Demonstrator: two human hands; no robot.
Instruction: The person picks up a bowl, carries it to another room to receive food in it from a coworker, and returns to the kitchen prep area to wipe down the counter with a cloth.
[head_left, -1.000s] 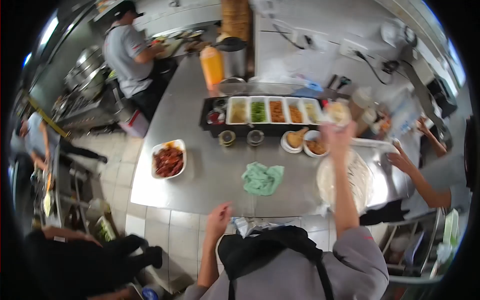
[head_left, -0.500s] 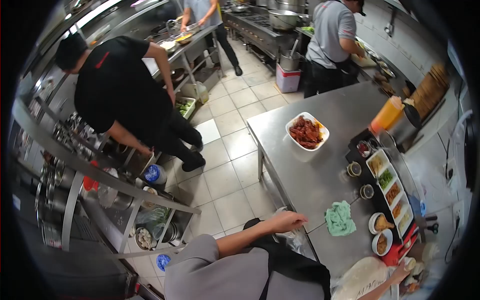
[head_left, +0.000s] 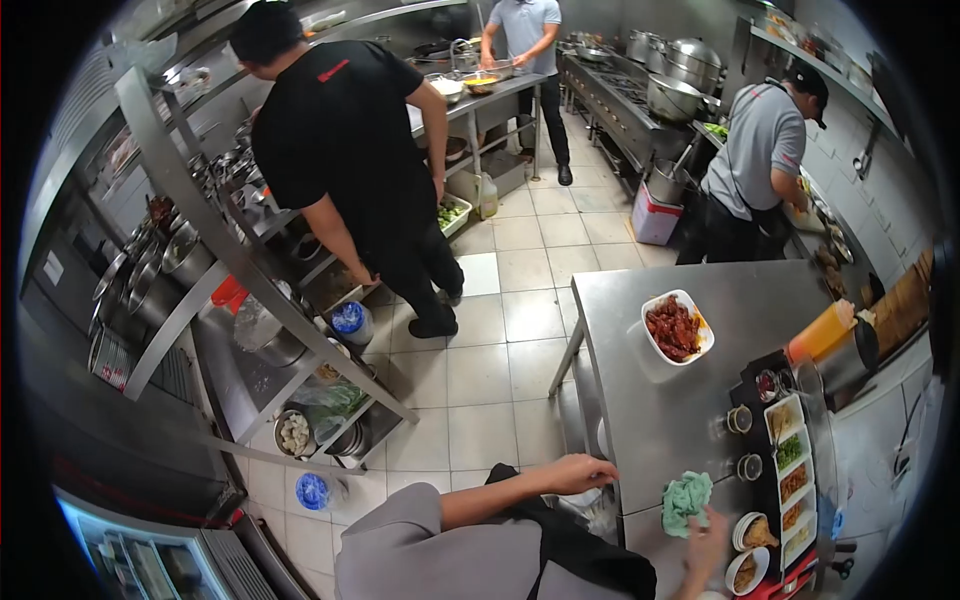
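My left hand (head_left: 583, 474) is held near the metal table's front edge, its fingers loosely curled together with nothing seen in them. At the lower right, my right hand (head_left: 707, 545) reaches over the table with fingers apart, its fingertips at the edge of a crumpled green cloth (head_left: 686, 503). Right of the cloth are a stacked bowl with a brown piece of food (head_left: 757, 532) and a white bowl of brown food (head_left: 746, 575). Two small round jars (head_left: 739, 419) (head_left: 749, 467) sit beside a black holder with white compartments of toppings (head_left: 789, 449).
A white dish of red meat (head_left: 676, 328) stands farther back on the metal table (head_left: 610, 300). A person in black (head_left: 345, 130) is at the left shelving (head_left: 300, 350). Two people in grey (head_left: 755, 150) (head_left: 525, 30) work behind. An orange bottle (head_left: 822, 330) is at right.
The view has swung left, bringing in the floor and shelving. My right hand, which held a small container at the far right, has come to the green cloth without it. My left hand stays by the table edge.
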